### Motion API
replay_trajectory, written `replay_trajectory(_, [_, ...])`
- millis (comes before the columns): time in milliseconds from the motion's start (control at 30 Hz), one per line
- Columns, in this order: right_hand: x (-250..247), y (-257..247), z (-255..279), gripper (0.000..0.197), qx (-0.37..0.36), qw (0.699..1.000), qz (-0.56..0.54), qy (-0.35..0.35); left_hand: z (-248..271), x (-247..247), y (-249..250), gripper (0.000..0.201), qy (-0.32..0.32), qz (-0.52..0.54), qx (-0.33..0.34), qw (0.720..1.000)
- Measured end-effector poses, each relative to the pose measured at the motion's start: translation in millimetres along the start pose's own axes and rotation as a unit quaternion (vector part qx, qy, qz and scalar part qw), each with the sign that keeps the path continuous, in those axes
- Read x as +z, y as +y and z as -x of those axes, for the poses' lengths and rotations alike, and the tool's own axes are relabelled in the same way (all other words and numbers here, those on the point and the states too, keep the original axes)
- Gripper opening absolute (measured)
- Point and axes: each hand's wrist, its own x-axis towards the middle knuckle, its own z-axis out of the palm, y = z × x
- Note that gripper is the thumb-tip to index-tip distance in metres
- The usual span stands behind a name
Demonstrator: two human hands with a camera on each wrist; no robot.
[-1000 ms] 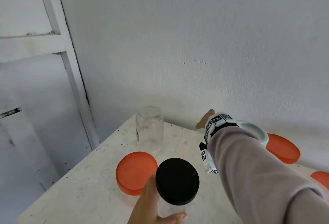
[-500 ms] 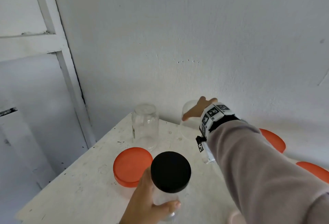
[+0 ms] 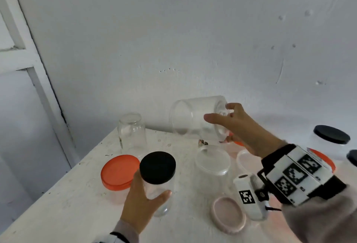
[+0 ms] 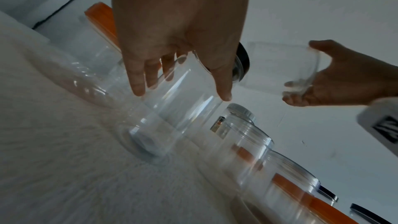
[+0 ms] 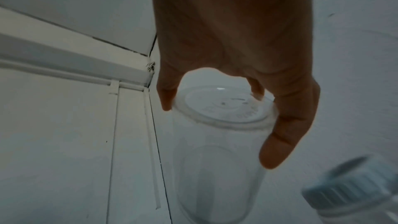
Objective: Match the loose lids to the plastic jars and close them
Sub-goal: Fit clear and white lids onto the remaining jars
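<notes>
My left hand [image 3: 144, 197] grips the body of a clear jar with a black lid [image 3: 157, 167], which stands on the white table [image 3: 67, 204]; the left wrist view shows my fingers [image 4: 137, 84] wrapped round its clear wall [image 4: 178, 108]. My right hand [image 3: 220, 113] holds a large clear lidless jar [image 3: 193, 119] in the air near the wall, tilted on its side with the mouth to the left. In the right wrist view my fingers and thumb curl round that jar's base [image 5: 224, 106]. A loose pink lid [image 3: 228, 213] lies at the front.
A low jar with an orange lid [image 3: 119, 171] stands just left of my left hand. Behind it stands a small open glass jar [image 3: 132, 130]. A clear-lidded jar [image 3: 212, 162] and a white ring [image 3: 242, 162] sit mid-table. Black-lidded jars [image 3: 331, 136] and an orange lid [image 3: 324, 159] are at the right.
My right hand has taken the large clear jar from the back of the table, lifted it and tipped it sideways. My left hand keeps its hold on the black-lidded jar.
</notes>
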Motion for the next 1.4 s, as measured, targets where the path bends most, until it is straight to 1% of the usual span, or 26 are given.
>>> replay_trajectory(33, [-8.4, 8.1, 15.0, 0.11, -0.002, 0.999, -0.033, -0.012, 0.1, 4.2, 1.9, 0.084, 0.009, -0.007, -0.005, 1.0])
replay_trajectory(67, [-15.0, 16.2, 28.7, 0.106, -0.004, 0.998, -0.061, -0.026, -0.3, 8.0, 3.1, 0.084, 0.015, -0.015, -0.011, 1.0])
replay_trajectory(167, [-32.0, 43.9, 66.0, 0.08, -0.007, 0.992, -0.116, -0.048, -3.2, 20.7, 8.8, 0.093, 0.026, -0.04, -0.021, 0.999])
replay_trajectory(200, [-37.3, 53.4, 77.4, 0.078, -0.001, 0.991, -0.128, -0.045, -4.7, 25.4, 11.6, 0.096, 0.027, -0.045, -0.025, 0.998])
replay_trajectory(300, [-50.2, 79.3, 101.9, 0.087, 0.025, 0.991, -0.125, -0.032, -10.4, 36.4, 20.9, 0.102, 0.038, -0.041, -0.047, 0.997])
replay_trajectory(467, [-72.1, 114.0, 129.9, 0.092, 0.083, 0.987, -0.137, -0.018, -7.7, 50.5, 41.5, 0.116, 0.083, -0.067, -0.045, 0.993])
replay_trajectory(533, [-80.0, 126.5, 138.4, 0.091, 0.106, 0.982, -0.153, -0.022, -0.5, 56.0, 52.5, 0.12, 0.101, -0.084, -0.018, 0.991])
replay_trajectory(600, [-86.7, 136.9, 145.2, 0.086, 0.121, 0.977, -0.17, -0.033, 7.8, 62.3, 63.1, 0.121, 0.114, -0.114, 0.025, 0.987])
replay_trajectory(667, [-92.9, 146.5, 149.8, 0.081, 0.126, 0.973, -0.19, -0.041, 15.6, 69.2, 71.8, 0.117, 0.119, -0.146, 0.084, 0.979])
replay_trajectory(733, [-99.7, 154.5, 154.4, 0.076, 0.126, 0.967, -0.216, -0.039, 24.0, 79.3, 77.2, 0.109, 0.106, -0.178, 0.152, 0.966])
replay_trajectory(800, [-105.8, 160.8, 159.5, 0.076, 0.124, 0.964, -0.233, -0.025, 33.1, 91.4, 77.5, 0.095, 0.062, -0.204, 0.203, 0.956])
replay_trajectory(833, [-108.4, 163.4, 162.4, 0.08, 0.124, 0.964, -0.234, -0.014, 37.4, 97.9, 76.3, 0.088, 0.03, -0.221, 0.216, 0.951])
replay_trajectory(933, [-116.0, 169.6, 173.0, 0.089, 0.124, 0.964, -0.235, 0.002, 47.9, 120.9, 70.0, 0.068, -0.09, -0.276, 0.208, 0.934])
replay_trajectory(1000, [-121.0, 173.4, 179.3, 0.091, 0.128, 0.962, -0.241, -0.002, 50.6, 137.8, 64.5, 0.063, -0.169, -0.292, 0.193, 0.921])
replay_trajectory(1033, [-123.9, 175.4, 182.6, 0.09, 0.133, 0.96, -0.246, -0.004, 52.6, 147.2, 64.9, 0.062, -0.219, -0.301, 0.19, 0.908])
replay_trajectory(1067, [-126.3, 176.9, 185.4, 0.09, 0.139, 0.959, -0.249, -0.008, 54.8, 155.6, 65.8, 0.065, -0.269, -0.306, 0.191, 0.893])
replay_trajectory(1133, [-131.3, 179.5, 190.4, 0.089, 0.152, 0.956, -0.251, -0.013, 61.0, 171.1, 68.4, 0.078, -0.357, -0.304, 0.177, 0.865])
replay_trajectory(1200, [-136.8, 181.5, 194.8, 0.088, 0.166, 0.954, -0.25, -0.021, 66.9, 183.5, 72.3, 0.089, -0.41, -0.336, 0.164, 0.832])
replay_trajectory(1300, [-144.5, 185.9, 198.2, 0.09, 0.182, 0.952, -0.241, -0.052, 72.2, 196.4, 80.4, 0.103, -0.442, -0.398, 0.153, 0.789])
replay_trajectory(1367, [-148.0, 189.8, 199.1, 0.089, 0.184, 0.95, -0.242, -0.068, 75.2, 202.5, 86.0, 0.109, -0.452, -0.428, 0.145, 0.769])
replay_trajectory(1400, [-149.1, 191.2, 199.1, 0.088, 0.181, 0.951, -0.237, -0.075, 76.4, 204.1, 87.5, 0.109, -0.452, -0.439, 0.136, 0.765])
